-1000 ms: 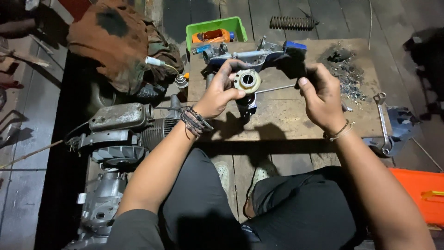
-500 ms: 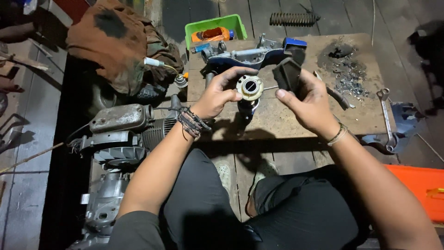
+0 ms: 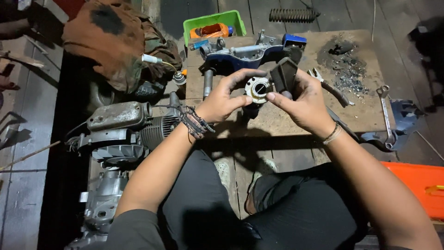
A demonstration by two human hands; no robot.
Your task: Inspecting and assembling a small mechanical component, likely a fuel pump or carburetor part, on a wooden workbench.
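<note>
Round metal bearing part [image 3: 258, 89] sits pinched in the left hand's [image 3: 225, 99] fingers above the wooden counter [image 3: 360, 111], while the right hand [image 3: 303, 99] grips a dark rubber block [image 3: 284, 76] just beside it. An engine [image 3: 122, 132] lies to the left.

Round metal part [image 3: 258, 88]: lower body hidden behind left hand [image 3: 222, 99]. Orange case [image 3: 418, 187]: cut by right picture edge. Dark debris [image 3: 347, 69], counter's far right corner: pieces too small to identify.
</note>
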